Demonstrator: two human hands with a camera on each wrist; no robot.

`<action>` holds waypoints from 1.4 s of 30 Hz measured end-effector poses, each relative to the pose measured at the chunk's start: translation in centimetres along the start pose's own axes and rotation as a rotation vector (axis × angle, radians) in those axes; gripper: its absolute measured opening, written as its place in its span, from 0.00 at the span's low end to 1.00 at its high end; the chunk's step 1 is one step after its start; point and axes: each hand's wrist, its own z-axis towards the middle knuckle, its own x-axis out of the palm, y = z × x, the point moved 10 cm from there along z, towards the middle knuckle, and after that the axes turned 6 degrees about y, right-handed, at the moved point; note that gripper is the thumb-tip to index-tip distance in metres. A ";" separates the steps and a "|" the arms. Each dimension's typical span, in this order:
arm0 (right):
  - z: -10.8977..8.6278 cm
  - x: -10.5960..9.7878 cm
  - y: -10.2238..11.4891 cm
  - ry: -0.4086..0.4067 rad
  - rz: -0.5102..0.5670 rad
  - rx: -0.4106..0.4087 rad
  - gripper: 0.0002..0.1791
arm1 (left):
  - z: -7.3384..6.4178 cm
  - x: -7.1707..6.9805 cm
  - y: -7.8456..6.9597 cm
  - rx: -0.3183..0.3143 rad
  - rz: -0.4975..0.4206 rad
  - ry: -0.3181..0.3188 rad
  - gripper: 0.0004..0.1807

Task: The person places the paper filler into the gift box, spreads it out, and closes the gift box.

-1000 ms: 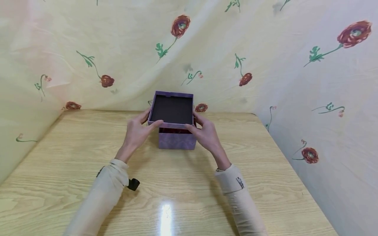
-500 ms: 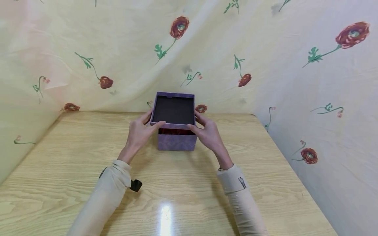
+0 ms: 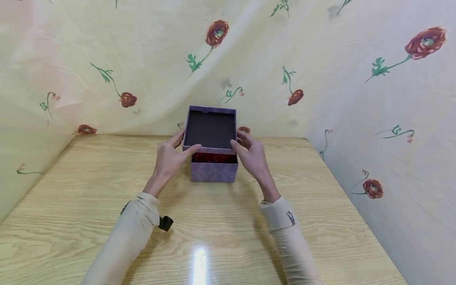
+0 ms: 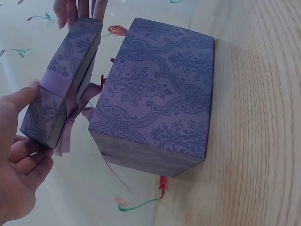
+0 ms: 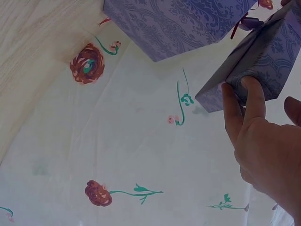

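Observation:
A square purple box lid (image 3: pixel 210 128) is tilted above the box, its dark inside facing me. On its left side my left hand (image 3: pixel 167 160) grips it, thumb over the near edge and fingers behind. My right hand (image 3: pixel 253 158) holds the opposite side, thumb near the front corner. Beneath stands the patterned purple box (image 3: pixel 213 172), uncovered along its near side, with dark red contents (image 3: pixel 213 158) showing. In the left wrist view a lilac ribbon bow (image 4: pixel 75 110) hangs from the lid, between it and the box. The right wrist view shows my right fingers (image 5: pixel 255 101) against the lid's side.
The box stands toward the back of a light wood table (image 3: pixel 213 213). Close behind it hangs a flower-printed cloth (image 3: pixel 160 59), which also closes off both sides. A small black object (image 3: pixel 165 223) sticks out beside my left cuff.
Both hands have raised the lid slightly and tilted it more, so more red shows in the box. My right thumb has moved up a little with the lid's edge.

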 end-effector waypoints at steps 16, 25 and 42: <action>0.5 -0.8 0.0 -0.093 0.119 0.040 0.25 | 0.3 -0.1 -0.5 0.069 -0.013 -0.040 0.45; 0.9 -0.4 -0.5 -0.058 0.107 0.081 0.27 | 0.4 0.2 -0.4 0.090 0.031 -0.033 0.46; 1.8 0.1 0.8 -0.098 0.084 -0.024 0.36 | 1.0 0.9 -0.3 0.120 -0.098 -0.057 0.39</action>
